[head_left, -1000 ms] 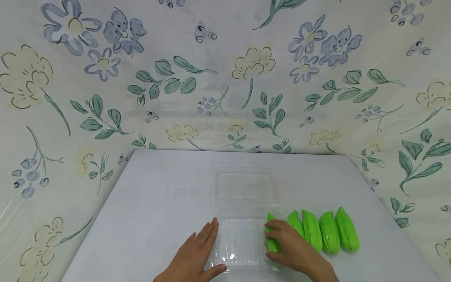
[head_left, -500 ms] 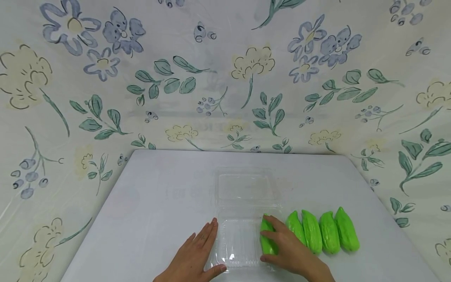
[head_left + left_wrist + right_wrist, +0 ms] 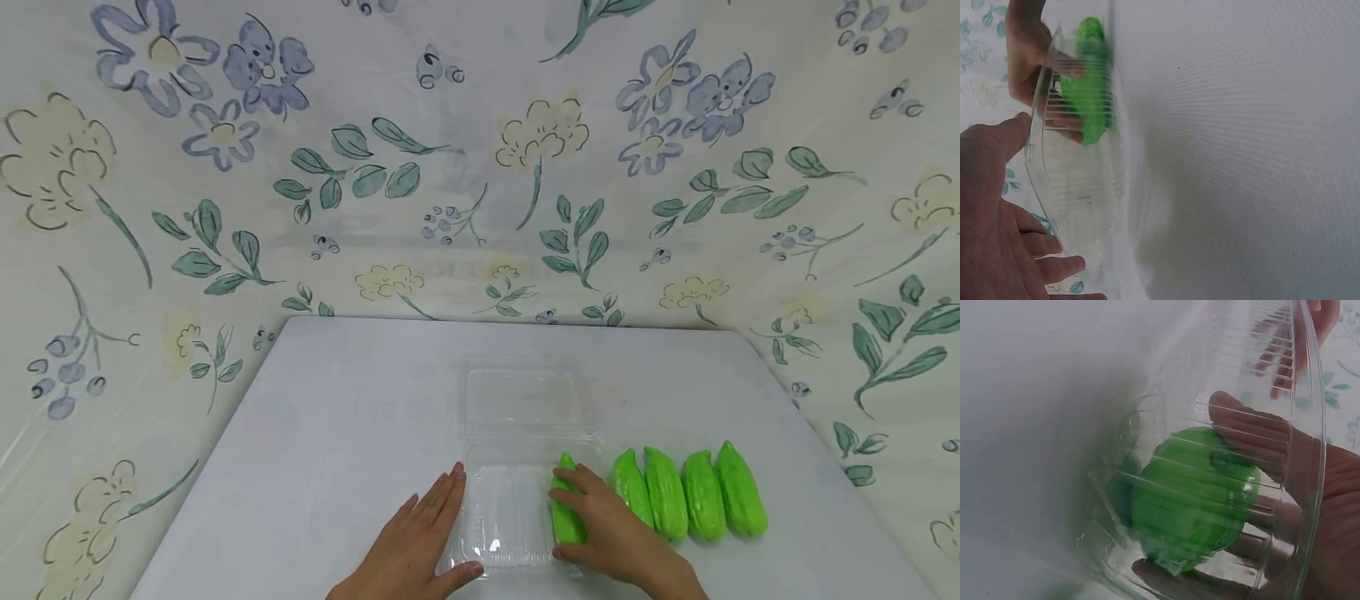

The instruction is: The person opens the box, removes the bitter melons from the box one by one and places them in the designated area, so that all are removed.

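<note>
An open clear plastic clamshell box (image 3: 510, 508) lies on the table, its ribbed base toward me. My left hand (image 3: 415, 529) rests along the left rim of the base, fingers straight, thumb at the near corner. My right hand (image 3: 611, 525) holds a glossy bright green bitter gourd (image 3: 567, 508) inside the base, near the right wall. Through the ribbed wall in the right wrist view, the bitter gourd (image 3: 1194, 494) shows with thumb and fingers around it. The left wrist view shows the bitter gourd (image 3: 1088, 90) upright along the far end, the right hand's fingers on it.
Several more green bitter gourds (image 3: 703, 496) lie in a row on the white table (image 3: 360, 400), right of the box. The box's clear lid (image 3: 521, 400) lies open behind the base. A flower-printed cloth (image 3: 450, 167) stands behind the table and at its sides.
My right hand has moved slightly left with the bitter gourd, from the right edge of the box to inside its base. The left hand stays at the rim.
</note>
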